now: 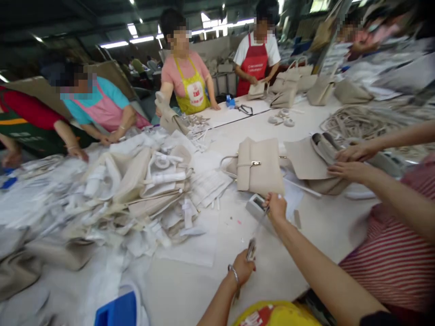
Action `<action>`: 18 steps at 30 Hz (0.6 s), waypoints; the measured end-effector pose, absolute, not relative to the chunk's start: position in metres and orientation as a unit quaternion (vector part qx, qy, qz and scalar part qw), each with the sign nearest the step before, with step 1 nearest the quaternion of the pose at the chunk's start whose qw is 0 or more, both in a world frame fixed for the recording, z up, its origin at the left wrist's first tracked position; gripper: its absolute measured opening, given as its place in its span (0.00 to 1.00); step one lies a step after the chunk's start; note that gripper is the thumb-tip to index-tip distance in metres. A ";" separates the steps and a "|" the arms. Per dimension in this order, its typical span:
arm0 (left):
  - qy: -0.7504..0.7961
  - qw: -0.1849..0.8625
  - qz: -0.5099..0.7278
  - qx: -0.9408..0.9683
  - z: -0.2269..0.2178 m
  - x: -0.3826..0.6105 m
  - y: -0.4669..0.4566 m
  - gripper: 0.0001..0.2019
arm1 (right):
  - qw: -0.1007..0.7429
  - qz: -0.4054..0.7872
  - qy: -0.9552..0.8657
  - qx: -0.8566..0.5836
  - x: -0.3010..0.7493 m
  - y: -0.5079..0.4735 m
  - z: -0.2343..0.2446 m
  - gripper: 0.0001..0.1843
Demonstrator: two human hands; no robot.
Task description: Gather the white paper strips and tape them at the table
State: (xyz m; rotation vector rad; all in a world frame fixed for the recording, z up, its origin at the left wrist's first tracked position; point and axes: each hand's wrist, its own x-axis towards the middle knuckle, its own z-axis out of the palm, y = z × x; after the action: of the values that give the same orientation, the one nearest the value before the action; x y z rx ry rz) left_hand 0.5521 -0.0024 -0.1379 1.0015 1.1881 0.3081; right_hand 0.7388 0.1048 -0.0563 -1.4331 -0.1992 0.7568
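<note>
Silvery metal is showing in the left hand (pixel 243 269), whose grip is holding a small, blurred metal hand tool (pixel 251 250). Farther right, the right hand (pixel 277 206) is pinching a slim greyish item (pixel 266 212), too blurred to identify, that is slanting towards the tool. Just beyond the right hand, a boxy beige handbag (pixel 261 176) with a front flap and gold-coloured clasp is resting on the white surface (pixel 176 285); whether fingers are touching it is staying unclear. A grey-and-white box (pixel 254 204) is lying just left of the right hand. On the right, a co-worker in red-and-white stripes (pixel 390 253) is handling a beige bag (pixel 301 160). On the left, beige pieces (pixel 132 181) and white wrapping (pixel 84 217) are lying heaped.
</note>
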 end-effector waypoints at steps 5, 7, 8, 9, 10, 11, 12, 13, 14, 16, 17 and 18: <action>0.543 0.738 0.185 0.354 -0.144 0.533 -0.005 0.07 | 0.689 0.417 -0.097 -0.585 0.766 0.112 -0.029 0.06; 0.517 0.766 0.222 0.312 -0.134 0.531 0.002 0.09 | 0.660 0.474 -0.132 -0.568 0.760 0.106 -0.029 0.06; 0.498 0.781 0.238 0.292 -0.128 0.533 0.006 0.11 | 0.642 0.498 -0.151 -0.564 0.753 0.102 -0.032 0.07; 0.477 0.797 0.250 0.274 -0.122 0.535 0.010 0.14 | 0.624 0.515 -0.169 -0.563 0.742 0.097 -0.038 0.09; 0.456 0.811 0.258 0.260 -0.115 0.539 0.014 0.16 | 0.608 0.525 -0.185 -0.567 0.730 0.091 -0.046 0.11; 0.437 0.825 0.260 0.248 -0.110 0.543 0.018 0.19 | 0.594 0.526 -0.199 -0.575 0.716 0.085 -0.055 0.12; 0.419 0.836 0.262 0.238 -0.105 0.548 0.020 0.22 | 0.583 0.520 -0.213 -0.587 0.702 0.078 -0.064 0.15; 0.402 0.845 0.266 0.231 -0.102 0.553 0.021 0.25 | 0.573 0.508 -0.228 -0.601 0.689 0.070 -0.072 0.17; 0.386 0.851 0.273 0.230 -0.100 0.557 0.021 0.28 | 0.565 0.493 -0.244 -0.615 0.678 0.063 -0.079 0.20; 0.364 0.851 0.289 0.245 -0.100 0.561 0.016 0.32 | 0.547 0.470 -0.282 -0.633 0.662 0.049 -0.090 0.27; 0.359 0.849 0.292 0.257 -0.101 0.561 0.013 0.32 | 0.535 0.468 -0.302 -0.635 0.658 0.044 -0.093 0.28; 0.359 0.845 0.291 0.269 -0.102 0.560 0.011 0.32 | 0.520 0.473 -0.321 -0.635 0.657 0.039 -0.095 0.29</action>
State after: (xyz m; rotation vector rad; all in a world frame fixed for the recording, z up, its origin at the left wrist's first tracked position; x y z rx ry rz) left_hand 0.5602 0.0105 -0.1025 0.5685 0.7572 0.6140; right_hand 0.6568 0.0390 -0.0948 -1.5216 -0.7696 1.1334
